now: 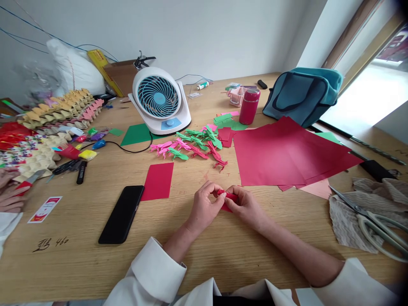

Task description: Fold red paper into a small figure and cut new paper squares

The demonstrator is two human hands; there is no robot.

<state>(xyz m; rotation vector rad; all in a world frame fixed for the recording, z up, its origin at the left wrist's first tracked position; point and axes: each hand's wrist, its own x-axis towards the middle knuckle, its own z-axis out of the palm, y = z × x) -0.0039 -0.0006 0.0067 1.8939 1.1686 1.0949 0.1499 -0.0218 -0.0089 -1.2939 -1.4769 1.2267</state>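
Between my two hands is a small piece of folded red paper (232,196), held just above the wooden table. The fingers of my left hand (207,205) pinch its left end, and my right hand (246,207) grips the right end with thumb and fingers. Part of the paper is hidden behind the fingertips. Beyond my hands lies a pile of folded paper figures (197,140) in green, pink and red. To the left rests a flat red paper rectangle (158,181), and large red sheets (270,153) spread out on the right.
A black phone (121,214) lies left of my hands. Farther back stand a white fan (159,100), a red flask (249,106) and a blue bag (296,95). Scissors (366,214) rest on a cloth at right. Another person's hand (12,197) is at far left.
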